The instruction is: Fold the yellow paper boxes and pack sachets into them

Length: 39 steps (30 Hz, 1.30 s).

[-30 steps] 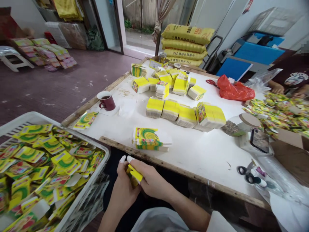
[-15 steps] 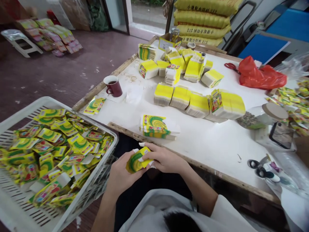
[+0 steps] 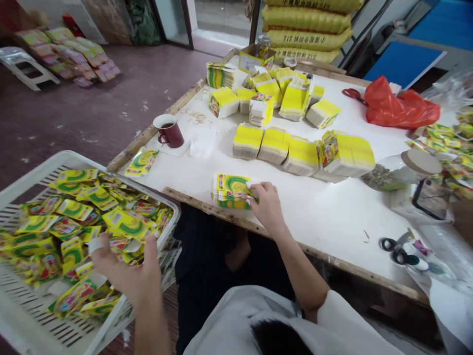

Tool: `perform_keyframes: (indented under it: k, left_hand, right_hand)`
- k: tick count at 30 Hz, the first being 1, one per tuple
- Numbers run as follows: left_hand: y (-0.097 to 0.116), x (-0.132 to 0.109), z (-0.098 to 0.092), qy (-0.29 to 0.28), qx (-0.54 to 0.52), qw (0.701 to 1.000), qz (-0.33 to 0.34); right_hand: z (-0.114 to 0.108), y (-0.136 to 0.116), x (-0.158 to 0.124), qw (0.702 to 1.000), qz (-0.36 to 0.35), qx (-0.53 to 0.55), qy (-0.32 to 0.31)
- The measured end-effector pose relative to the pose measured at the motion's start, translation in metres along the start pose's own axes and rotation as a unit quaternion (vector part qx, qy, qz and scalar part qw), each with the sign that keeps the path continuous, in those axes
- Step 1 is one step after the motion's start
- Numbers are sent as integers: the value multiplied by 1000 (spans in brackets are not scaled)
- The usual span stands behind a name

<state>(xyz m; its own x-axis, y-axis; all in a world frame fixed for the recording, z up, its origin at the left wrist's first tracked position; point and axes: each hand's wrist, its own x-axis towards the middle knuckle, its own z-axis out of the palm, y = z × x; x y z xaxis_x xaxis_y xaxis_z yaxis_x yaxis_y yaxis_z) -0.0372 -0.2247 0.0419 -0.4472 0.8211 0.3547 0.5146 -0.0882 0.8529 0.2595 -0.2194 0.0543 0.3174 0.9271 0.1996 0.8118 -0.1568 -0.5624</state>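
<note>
My left hand [image 3: 127,271] hovers over the white plastic basket [image 3: 66,157] on the left, thumb and fingers spread, holding nothing. Under it lie many folded yellow-and-green packets [image 3: 76,208]. On the white table [image 3: 318,217], near its front edge, sits a small stack of printed yellow cards [image 3: 232,187]. My right hand [image 3: 268,204] is at the right end of this stack, its fingers bent and pinching at the top card. White coverings show on some fingertips. Behind the stack stand bundles of yellow cards [image 3: 274,143] in a row.
A dark red mug [image 3: 173,135] and a flat packet [image 3: 142,161] are at the table's left. More bundles [image 3: 269,91] lie farther back. To the right are a red plastic bag [image 3: 399,108], a lidded jar [image 3: 384,172], a phone [image 3: 431,198] and black-handled scissors [image 3: 397,251].
My hands have parted. The left moved left over the basket and no longer holds the yellow packet; the right moved up and right to the card stack.
</note>
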Motion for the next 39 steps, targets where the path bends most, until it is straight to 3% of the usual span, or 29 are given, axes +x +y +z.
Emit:
perform_keyframes:
  k: [6,13,17,19,21,23,25,27,30,35,39]
  left_hand:
    - [4,-27,19,-119,-140,979,-84]
    - [8,-46,34,-208,-236,942,-114]
    - [9,-53,41,-257,-318,902,-141]
    - [16,-60,47,-275,-378,870,-156]
    - [24,-67,53,-273,-432,840,-182]
    - [31,-72,58,-260,-438,831,-223]
    - [34,-75,59,-261,-394,856,-208]
    - [33,-78,57,-269,-339,885,-172]
    - [32,-84,53,-264,-315,896,-169]
    - [49,-86,56,-219,-424,835,-272]
    - [64,-76,60,-128,-524,791,-289]
  right_hand:
    - [6,6,11,998,-8,-50,-40]
    - [1,-2,12,999,21,19,-23]
    - [-9,-16,-1,994,43,104,8]
    - [-12,-29,-14,984,19,168,-50]
    - [-10,-43,-29,962,-17,221,-157]
    - [-5,-52,-45,940,-40,243,-238]
    - [2,-57,-57,938,-38,238,-251]
    - [7,-57,-65,949,-27,219,-224]
    - [9,-55,-67,943,-8,236,-233]
    - [8,-56,-68,868,24,413,-274]
    - [9,-65,-81,835,25,431,-340]
